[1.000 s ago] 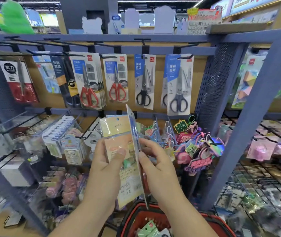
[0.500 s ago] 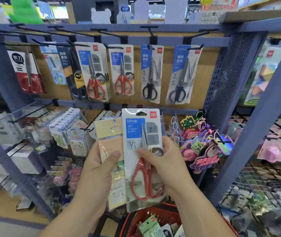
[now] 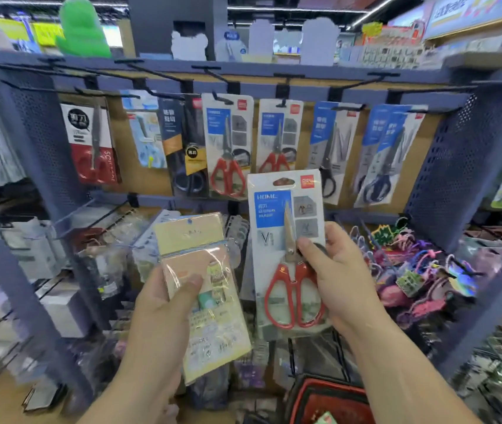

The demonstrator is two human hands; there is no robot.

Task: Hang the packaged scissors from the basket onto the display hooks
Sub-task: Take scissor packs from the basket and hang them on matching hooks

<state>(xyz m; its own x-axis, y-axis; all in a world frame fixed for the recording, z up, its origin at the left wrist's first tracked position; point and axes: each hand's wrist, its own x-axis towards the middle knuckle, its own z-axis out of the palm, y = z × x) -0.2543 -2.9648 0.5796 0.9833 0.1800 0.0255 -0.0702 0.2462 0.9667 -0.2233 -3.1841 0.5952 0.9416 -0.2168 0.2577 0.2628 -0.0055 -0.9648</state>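
Observation:
My right hand [image 3: 340, 280] grips a packaged pair of red-handled scissors [image 3: 286, 240], held upright with its front facing me, just below the row of display hooks [image 3: 282, 102]. Matching red-handled scissors packs [image 3: 277, 139] hang right above it. My left hand [image 3: 167, 301] holds a yellow and peach packet in a clear sleeve [image 3: 201, 280], apart from the scissors pack. The red basket [image 3: 329, 399] is at the bottom edge, below my right forearm.
Black-handled scissors packs [image 3: 381, 157] hang to the right, dark and red-white packs [image 3: 94, 142] to the left. A lower row of hooks carries colourful keychains [image 3: 411, 261] at right and small packets at left. Blue perforated shelf uprights [image 3: 463, 166] frame the bay.
The scissors pack turned from edge-on to face me and has risen to the right, away from the yellow packet. My two hands have separated.

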